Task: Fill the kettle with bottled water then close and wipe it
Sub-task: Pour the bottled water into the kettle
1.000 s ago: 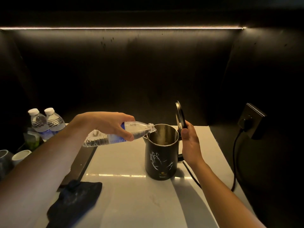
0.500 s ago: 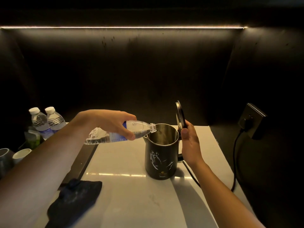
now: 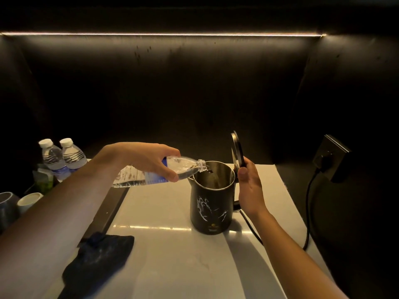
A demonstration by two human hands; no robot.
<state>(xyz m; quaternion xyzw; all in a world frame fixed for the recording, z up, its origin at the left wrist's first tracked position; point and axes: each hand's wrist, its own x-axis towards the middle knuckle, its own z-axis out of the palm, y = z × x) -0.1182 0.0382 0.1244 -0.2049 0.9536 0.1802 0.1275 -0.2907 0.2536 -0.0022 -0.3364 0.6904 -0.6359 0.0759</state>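
Observation:
A black kettle [image 3: 210, 209] with white marbling stands on the pale counter [image 3: 172, 266], its lid [image 3: 237, 151] swung upright. My left hand [image 3: 146, 158] grips a clear water bottle [image 3: 138, 176] tipped almost level, its open neck over the kettle's rim, and water runs into the steel inside. My right hand [image 3: 249, 186] is wrapped around the kettle's handle at the right side, thumb up by the lid's hinge. A dark cloth [image 3: 97, 262] lies crumpled on the counter at the near left.
Two capped water bottles [image 3: 61, 158] stand at the back left beside a green packet [image 3: 44, 183] and two cups [image 3: 19, 203]. A black cord [image 3: 308, 212] runs from the kettle to a wall socket [image 3: 330, 158] on the right. Dark walls close in the counter.
The bottle's base has risen a little, so it tips more steeply toward the kettle. The right hand and kettle have stayed put.

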